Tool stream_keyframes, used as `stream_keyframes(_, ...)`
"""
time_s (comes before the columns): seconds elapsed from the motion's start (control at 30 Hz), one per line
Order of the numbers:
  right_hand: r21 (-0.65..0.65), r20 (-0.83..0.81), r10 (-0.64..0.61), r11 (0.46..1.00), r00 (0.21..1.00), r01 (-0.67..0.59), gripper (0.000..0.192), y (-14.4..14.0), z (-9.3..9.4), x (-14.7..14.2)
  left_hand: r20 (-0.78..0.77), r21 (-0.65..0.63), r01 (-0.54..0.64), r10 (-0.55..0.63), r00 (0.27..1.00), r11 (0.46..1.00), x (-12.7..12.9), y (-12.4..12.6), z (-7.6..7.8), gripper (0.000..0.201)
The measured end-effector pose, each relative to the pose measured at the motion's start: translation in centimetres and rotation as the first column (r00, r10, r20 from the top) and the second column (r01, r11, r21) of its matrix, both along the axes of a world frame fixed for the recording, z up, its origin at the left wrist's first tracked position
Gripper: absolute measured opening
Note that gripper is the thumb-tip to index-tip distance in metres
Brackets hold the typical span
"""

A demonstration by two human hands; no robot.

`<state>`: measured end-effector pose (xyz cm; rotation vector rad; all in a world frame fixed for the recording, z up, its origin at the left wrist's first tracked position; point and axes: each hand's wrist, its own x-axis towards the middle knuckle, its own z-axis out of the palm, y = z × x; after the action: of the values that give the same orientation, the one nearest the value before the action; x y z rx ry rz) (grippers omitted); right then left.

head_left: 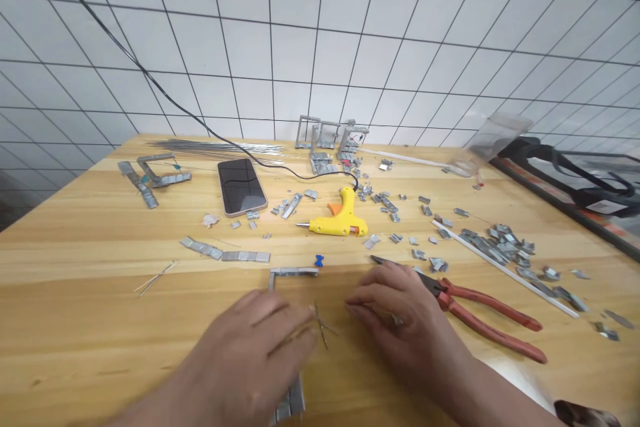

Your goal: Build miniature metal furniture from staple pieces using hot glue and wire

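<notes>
My left hand (255,347) rests low on the wooden table (80,320), fingers pinching thin metal wires (320,328) that cross near its fingertips. It partly covers an L-shaped strip of grey metal clips (293,273) whose lower end shows at the front edge. My right hand (400,320) lies flat beside it, fingertips near the wires; whether it holds anything is unclear. Red-handled pliers (490,320) lie just right of my right hand.
A yellow glue gun (340,217) with a black cord lies mid-table, a phone (241,187) to its left. Loose metal clips (500,247), a white rod (505,269), clip strips (225,253), wire bundle (215,145) and small clip frames (325,137) lie about. A tiled wall stands behind.
</notes>
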<state>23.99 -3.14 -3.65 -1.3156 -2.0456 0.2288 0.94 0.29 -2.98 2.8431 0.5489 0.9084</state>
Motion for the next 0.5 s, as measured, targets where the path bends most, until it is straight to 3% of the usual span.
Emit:
stream_keyframes(0.17, -0.050, 0.046, 0.015, 0.999, 0.999, -0.013, 0.013, -0.3, 0.3, -0.1, -0.091, -0.205, -0.157, 0.141, 0.986, 0.966, -0.7, 0.6, 1.0, 0.035)
stream_keyframes(0.33, -0.168, 0.117, 0.065, 0.985, 0.991, -0.045, 0.011, -0.5, 0.5, -1.0, -0.238, -0.210, -0.178, 0.126, 0.963, 0.961, 0.7, 1.1, 0.3, 0.026)
stream_keyframes(0.5, -0.115, 0.112, 0.062, 0.992, 0.992, -0.049, 0.014, -0.6, -0.3, -1.2, -0.380, -0.215, -0.194, 0.101, 0.919, 0.957, 2.0, 1.3, 0.5, 0.021)
